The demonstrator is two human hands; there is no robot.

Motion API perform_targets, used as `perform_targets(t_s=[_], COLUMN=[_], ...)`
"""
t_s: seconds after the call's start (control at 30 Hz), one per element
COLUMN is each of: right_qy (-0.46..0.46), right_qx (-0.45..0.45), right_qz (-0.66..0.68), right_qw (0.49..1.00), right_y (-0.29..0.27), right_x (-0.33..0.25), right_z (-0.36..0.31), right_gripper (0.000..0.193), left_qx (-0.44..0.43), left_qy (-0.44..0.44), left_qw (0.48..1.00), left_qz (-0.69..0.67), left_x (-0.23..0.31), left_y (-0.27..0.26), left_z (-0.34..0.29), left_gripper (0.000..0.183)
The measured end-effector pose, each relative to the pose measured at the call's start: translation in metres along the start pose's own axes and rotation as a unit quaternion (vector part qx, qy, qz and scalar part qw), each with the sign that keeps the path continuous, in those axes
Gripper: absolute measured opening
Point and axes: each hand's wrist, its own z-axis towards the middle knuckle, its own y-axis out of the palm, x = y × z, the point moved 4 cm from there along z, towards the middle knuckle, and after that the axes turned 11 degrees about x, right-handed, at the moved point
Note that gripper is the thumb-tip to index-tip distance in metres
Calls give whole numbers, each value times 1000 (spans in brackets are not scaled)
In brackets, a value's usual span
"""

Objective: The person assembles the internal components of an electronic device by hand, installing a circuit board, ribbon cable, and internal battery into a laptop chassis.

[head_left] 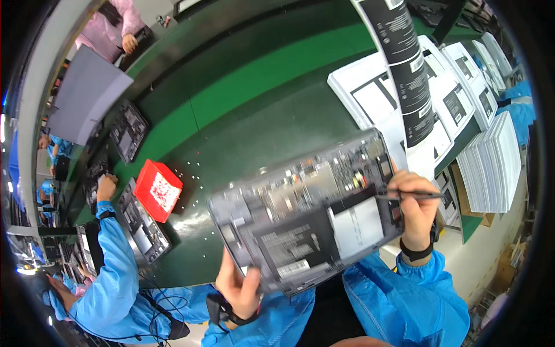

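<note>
An opened tablet (238, 203) is held up in front of me, tilted, with its inside facing up. Its circuit board (303, 188) runs along the far side, and a black battery (292, 248) lies on the near side beside a pale rectangular patch (357, 227). My left hand (240, 289) grips the near left corner, thumb on top. At the right edge, my right hand (417, 211) is closed around dark tweezers (425, 195), whose tips reach over the tablet. Whether its hidden fingers also support the tablet, I cannot tell.
A red box (158, 191) stands on the green table (266, 110), by small white dots. Opened tablets (128, 132) lie left, where a blue-sleeved co-worker (110, 254) works. A strip of black labels (407, 75) hangs ahead; white boxes (364, 98) and stacked white sheets (491, 165) stand right.
</note>
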Motion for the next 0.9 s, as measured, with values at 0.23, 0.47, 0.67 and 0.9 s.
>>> perform_targets(t_s=[0.23,0.47,0.67,0.9], right_qy=[-88,-113,18,102], right_qx=[5,47,125,179], right_qz=[78,-117,-27,138], right_qw=[993,985,992,969], right_y=[7,-38,-58,-49], right_x=[2,11,54,98], right_z=[19,-31,-63,-73], right_gripper=[17,12,16,13], left_qx=[-19,0,61,124], left_qy=[-121,-105,73,464], left_qw=[971,954,995,768], left_qz=[-207,-281,-42,424], left_x=[5,-55,-90,-40], left_y=[52,72,30,-2], left_z=[152,359,382,89], left_gripper=[49,36,79,36])
